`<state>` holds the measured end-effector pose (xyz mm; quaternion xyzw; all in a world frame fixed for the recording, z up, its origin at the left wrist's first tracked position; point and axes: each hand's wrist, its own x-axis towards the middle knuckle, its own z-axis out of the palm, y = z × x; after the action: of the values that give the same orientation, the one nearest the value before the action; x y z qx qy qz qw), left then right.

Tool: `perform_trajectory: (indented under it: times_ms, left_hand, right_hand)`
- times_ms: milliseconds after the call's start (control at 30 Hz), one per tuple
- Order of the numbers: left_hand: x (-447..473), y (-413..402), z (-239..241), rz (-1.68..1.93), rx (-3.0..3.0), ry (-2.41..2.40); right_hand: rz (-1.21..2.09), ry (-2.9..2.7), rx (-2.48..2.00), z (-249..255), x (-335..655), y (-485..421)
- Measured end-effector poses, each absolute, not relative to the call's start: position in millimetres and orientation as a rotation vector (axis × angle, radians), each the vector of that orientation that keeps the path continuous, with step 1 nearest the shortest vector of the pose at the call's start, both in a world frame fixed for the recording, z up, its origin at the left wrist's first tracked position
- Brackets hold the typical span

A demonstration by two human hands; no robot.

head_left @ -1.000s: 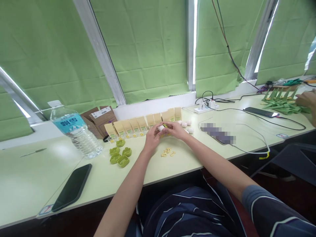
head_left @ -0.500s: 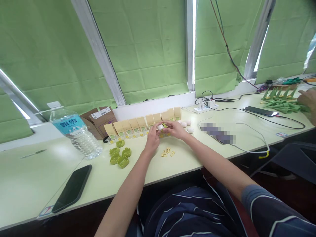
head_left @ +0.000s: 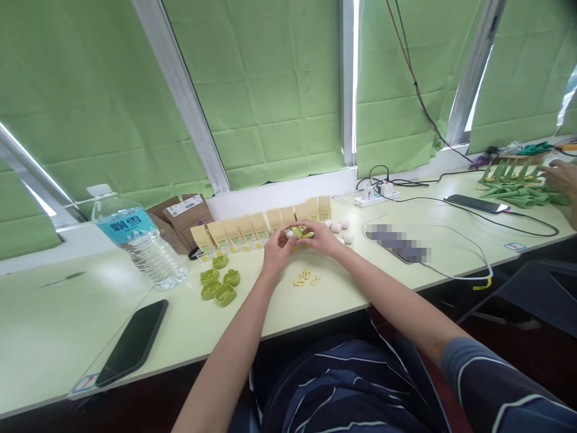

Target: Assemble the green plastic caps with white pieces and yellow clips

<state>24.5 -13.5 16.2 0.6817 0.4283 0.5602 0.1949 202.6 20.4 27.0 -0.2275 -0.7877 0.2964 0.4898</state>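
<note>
My left hand (head_left: 276,249) and my right hand (head_left: 319,237) meet over the pale green table (head_left: 54,319), fingers pinched together on a small green piece (head_left: 298,232) held between them. Just behind them stands a row of small tan boxes (head_left: 252,228). A few yellow loops (head_left: 306,279) lie on the table right under my hands. Several green clips (head_left: 220,284) sit to the left of my left wrist. Small white balls (head_left: 341,231) lie to the right of my right hand.
A water bottle (head_left: 135,237) stands at the left, a black phone (head_left: 133,341) near the front edge. Brown cardboard (head_left: 180,216) lies behind the boxes. A power strip (head_left: 377,193), cables and another phone (head_left: 475,204) lie to the right. Another person's hand (head_left: 559,177) touches green cones (head_left: 514,183).
The white ball seen between my fingers earlier no longer shows; a green piece is now in view in its place. My hands stayed in the same spot.
</note>
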Motion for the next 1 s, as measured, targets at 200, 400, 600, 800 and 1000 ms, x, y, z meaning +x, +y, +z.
perform_trajectory:
  times_ms: [200, 400, 600, 800, 1000]
  left_hand:
    - [24.1, -13.5, 18.2, 1.557, 1.862, 1.168]
    - [25.5, -13.8, 19.0, 1.605, 1.804, 1.243]
    - [25.6, -16.3, 20.5, 1.628, 1.806, 1.301]
    - [26.4, -16.5, 18.5, 1.542, 1.857, 1.266]
    - [25.8, -13.9, 14.2, 1.511, 1.811, 1.159]
  right_hand:
    - [0.680, -1.958, -0.559, 27.5, 202.8, 19.3]
    - [0.664, -1.998, -0.538, 27.3, 200.4, 16.9]
    - [0.631, -2.038, -0.480, 29.0, 199.1, 15.2]
    - [0.597, -2.009, -0.544, 31.6, 201.2, 12.2]
    - [0.630, -1.946, -0.540, 27.8, 199.1, 16.2]
